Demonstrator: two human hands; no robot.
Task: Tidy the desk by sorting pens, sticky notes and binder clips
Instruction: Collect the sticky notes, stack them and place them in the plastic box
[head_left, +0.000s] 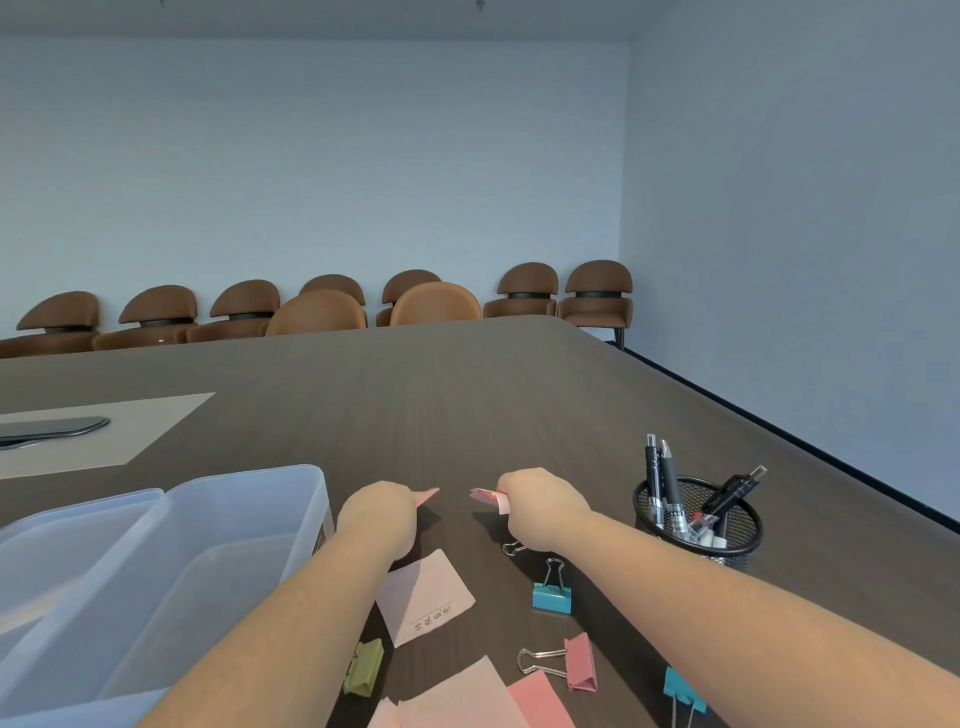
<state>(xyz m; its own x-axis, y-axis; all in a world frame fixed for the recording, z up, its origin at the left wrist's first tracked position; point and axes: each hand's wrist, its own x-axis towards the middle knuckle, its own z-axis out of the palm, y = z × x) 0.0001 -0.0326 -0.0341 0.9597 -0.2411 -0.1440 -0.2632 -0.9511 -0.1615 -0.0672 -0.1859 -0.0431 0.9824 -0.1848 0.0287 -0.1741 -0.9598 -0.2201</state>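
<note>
My left hand (382, 514) is closed on a pink sticky note (428, 495) whose corner pokes out past the fingers. My right hand (540, 506) grips a curled pink sticky note (488, 499); a binder clip's wire handle (513, 547) shows just under it. On the dark table lie more pink sticky notes (423, 595), (457, 699), (540, 699). Binder clips lie around them: a teal one (551, 597), a pink one (581, 662), a green one (365, 666) and a second teal one (683, 688). Several pens (670, 488) stand in a black mesh cup (698, 525).
A clear plastic box with compartments (171, 561) stands at the left front. A beige mat with a dark flat device (52, 428) lies further left. Brown chairs (436, 304) line the far table edge and the wall. The table's right edge (779, 436) runs diagonally.
</note>
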